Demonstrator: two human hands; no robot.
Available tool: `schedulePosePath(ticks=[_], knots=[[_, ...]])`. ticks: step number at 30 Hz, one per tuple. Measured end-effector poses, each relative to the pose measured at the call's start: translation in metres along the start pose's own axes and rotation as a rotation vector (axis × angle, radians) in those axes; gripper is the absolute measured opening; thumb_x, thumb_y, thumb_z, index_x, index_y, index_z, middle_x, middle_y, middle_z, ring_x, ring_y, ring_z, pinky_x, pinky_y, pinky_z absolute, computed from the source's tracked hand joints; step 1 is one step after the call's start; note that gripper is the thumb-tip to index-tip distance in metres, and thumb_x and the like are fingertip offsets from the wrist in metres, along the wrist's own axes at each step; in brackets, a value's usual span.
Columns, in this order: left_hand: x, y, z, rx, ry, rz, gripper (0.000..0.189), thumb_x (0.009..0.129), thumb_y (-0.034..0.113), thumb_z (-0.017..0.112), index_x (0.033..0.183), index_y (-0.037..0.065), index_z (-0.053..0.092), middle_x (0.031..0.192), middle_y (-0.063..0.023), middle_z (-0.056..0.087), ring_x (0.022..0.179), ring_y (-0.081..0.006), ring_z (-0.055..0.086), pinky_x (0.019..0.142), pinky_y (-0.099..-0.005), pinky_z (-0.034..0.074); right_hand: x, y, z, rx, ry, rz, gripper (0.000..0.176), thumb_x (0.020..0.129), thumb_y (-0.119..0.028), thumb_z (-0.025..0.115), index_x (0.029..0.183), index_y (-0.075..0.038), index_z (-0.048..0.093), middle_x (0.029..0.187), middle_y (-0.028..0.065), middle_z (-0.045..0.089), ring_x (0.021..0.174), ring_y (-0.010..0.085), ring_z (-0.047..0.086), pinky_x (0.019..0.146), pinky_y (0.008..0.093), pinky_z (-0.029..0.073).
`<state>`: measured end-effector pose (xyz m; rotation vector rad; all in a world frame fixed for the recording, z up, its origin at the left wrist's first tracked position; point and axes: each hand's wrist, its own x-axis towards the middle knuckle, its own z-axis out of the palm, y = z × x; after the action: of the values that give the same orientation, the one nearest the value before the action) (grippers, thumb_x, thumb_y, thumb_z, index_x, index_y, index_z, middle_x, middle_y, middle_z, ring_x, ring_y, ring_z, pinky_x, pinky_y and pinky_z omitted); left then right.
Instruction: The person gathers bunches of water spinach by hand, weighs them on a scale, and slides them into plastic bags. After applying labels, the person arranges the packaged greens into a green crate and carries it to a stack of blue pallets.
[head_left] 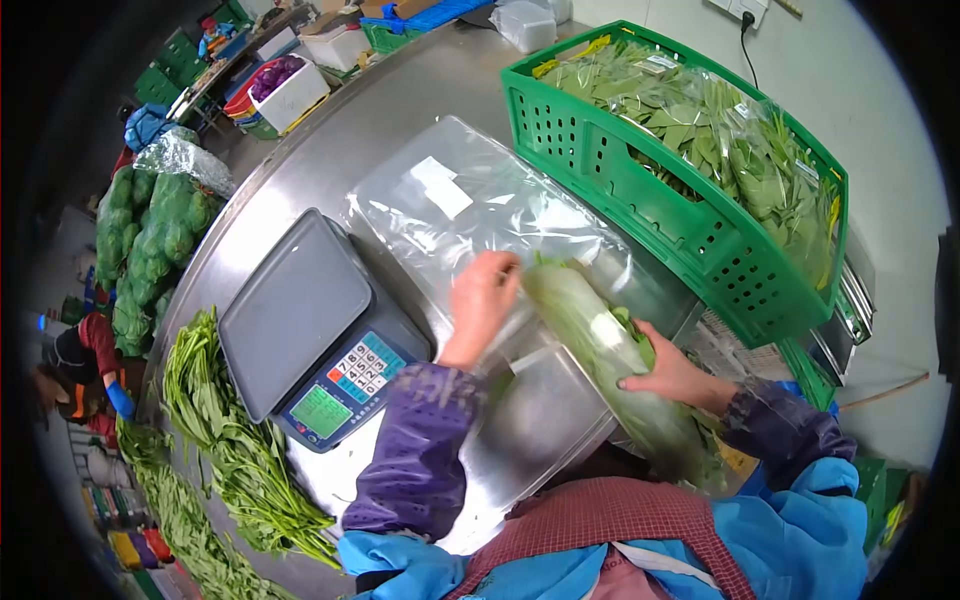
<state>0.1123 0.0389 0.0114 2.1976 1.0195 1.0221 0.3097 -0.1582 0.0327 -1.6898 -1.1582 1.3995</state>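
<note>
A clear plastic bag of leafy greens (592, 325) lies slantwise in front of me, with a white label on its side. My right hand (678, 375) grips the lower half of this bag, thumb on top. Close to the bag's upper end is my left hand (484, 300), its fingers curled together and slightly blurred; what they pinch, if anything, cannot be made out. Flat clear plastic bags (520, 205) are spread on the steel table beyond my hands, with white labels (440, 187) on top. A digital scale (300, 310) stands left of my left hand, its display lit green.
A green crate (640, 215) full of bagged greens stands at the right. Loose leafy stalks (235, 440) lie along the left of the steel table (400, 90). Further left are net sacks of round green vegetables (155, 240) and a person in dark red sleeves (98, 345).
</note>
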Motion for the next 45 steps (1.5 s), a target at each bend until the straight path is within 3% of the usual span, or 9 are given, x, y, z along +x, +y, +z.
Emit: schedulePosePath(ticks=[9, 12, 14, 20, 25, 29, 32, 36, 45], knots=[[-0.128, 0.059, 0.005, 0.257, -0.006, 0.258, 0.049, 0.065, -0.002, 0.060, 0.113, 0.003, 0.051, 0.089, -0.0099, 0.055, 0.092, -0.0278, 0.052, 0.087, -0.0368, 0.036, 0.065, -0.010, 0.048, 0.131, 0.139, 0.006, 0.099, 0.061, -0.019, 0.077, 0.135, 0.005, 0.016, 0.125, 0.0205, 0.041, 0.112, 0.0239, 0.045, 0.093, 0.0316, 0.038], [-0.160, 0.023, 0.019, 0.188, 0.174, -0.240, 0.064, 0.071, -0.004, 0.057, 0.128, 0.003, 0.032, 0.089, -0.0131, 0.056, 0.088, -0.0264, 0.054, 0.085, -0.0363, 0.040, 0.072, -0.011, 0.067, 0.035, 0.194, 0.064, 0.097, 0.061, -0.020, 0.077, 0.134, 0.005, 0.019, 0.125, 0.0189, 0.041, 0.112, 0.0242, 0.044, 0.093, 0.0316, 0.038], [-0.165, 0.018, 0.010, -0.879, -0.065, -1.082, 0.066, 0.075, -0.006, 0.053, 0.131, 0.004, 0.022, 0.087, -0.0157, 0.056, 0.076, -0.0271, 0.057, 0.068, -0.0333, 0.046, 0.081, 0.004, 0.080, 0.010, 0.260, -0.130, 0.097, 0.063, -0.022, 0.076, 0.135, 0.004, 0.017, 0.126, 0.0180, 0.041, 0.116, 0.0246, 0.041, 0.097, 0.0326, 0.034], [-0.204, 0.014, -0.042, -0.206, -0.054, -0.631, 0.065, 0.075, -0.005, 0.054, 0.131, 0.006, 0.024, 0.083, -0.0108, 0.055, 0.065, -0.0235, 0.056, 0.062, -0.0315, 0.047, 0.003, 0.053, 0.072, -0.164, 0.024, -0.246, 0.087, 0.076, -0.026, 0.066, 0.138, -0.001, 0.011, 0.134, 0.0229, 0.033, 0.125, 0.0316, 0.032, 0.103, 0.0357, 0.026], [-0.217, 0.007, -0.058, -0.278, 0.001, -0.769, 0.064, 0.076, -0.003, 0.056, 0.131, 0.006, 0.024, 0.079, -0.0098, 0.052, 0.072, -0.0183, 0.053, 0.065, -0.0283, 0.045, -0.056, 0.074, 0.087, 1.015, 0.158, 0.033, 0.043, 0.085, -0.009, 0.051, 0.124, 0.000, 0.033, 0.121, 0.0134, 0.047, 0.106, 0.0226, 0.050, 0.088, 0.0314, 0.041], [-0.222, 0.002, -0.058, -0.551, 0.031, -0.984, 0.042, 0.084, 0.005, 0.051, 0.123, 0.003, 0.036, 0.086, -0.0085, 0.056, 0.076, -0.0127, 0.053, 0.065, -0.0251, 0.043, -0.038, 0.079, 0.079, 1.018, 0.328, 0.106, 0.018, 0.085, -0.005, 0.048, 0.102, -0.002, 0.045, 0.102, 0.0082, 0.053, 0.085, 0.0173, 0.053, 0.072, 0.0288, 0.045], [-0.241, -0.009, -0.060, -0.725, 0.077, -1.045, 0.026, 0.092, 0.017, 0.042, 0.107, 0.000, 0.054, 0.087, -0.0055, 0.059, 0.074, -0.0107, 0.054, 0.066, -0.0247, 0.043, -0.020, 0.064, 0.065, 0.124, 0.027, 0.002, 0.004, 0.083, -0.002, 0.048, 0.080, 0.001, 0.048, 0.072, 0.0025, 0.051, 0.066, 0.0066, 0.045, 0.060, 0.0227, 0.039], [-0.244, 0.053, -0.129, -0.270, -0.925, -0.840, 0.031, 0.092, 0.028, 0.045, 0.098, 0.003, 0.063, 0.083, -0.0073, 0.063, 0.075, -0.0102, 0.056, 0.072, -0.0253, 0.045, -0.082, 0.059, 0.057, -0.330, -0.248, -0.192, 0.023, 0.074, -0.012, 0.063, 0.096, -0.005, 0.059, 0.074, 0.0124, 0.060, 0.067, 0.0196, 0.060, 0.062, 0.0320, 0.047], [-0.120, 0.055, -0.164, -0.666, -0.020, -0.531, 0.023, 0.087, 0.017, 0.053, 0.097, -0.002, 0.060, 0.088, -0.0058, 0.063, 0.079, -0.0125, 0.058, 0.075, -0.0260, 0.045, -0.031, -0.088, 0.040, 0.022, 0.033, -0.448, 0.009, 0.081, -0.008, 0.052, 0.081, -0.001, 0.059, 0.071, 0.0035, 0.058, 0.064, 0.0110, 0.056, 0.059, 0.0236, 0.045]])
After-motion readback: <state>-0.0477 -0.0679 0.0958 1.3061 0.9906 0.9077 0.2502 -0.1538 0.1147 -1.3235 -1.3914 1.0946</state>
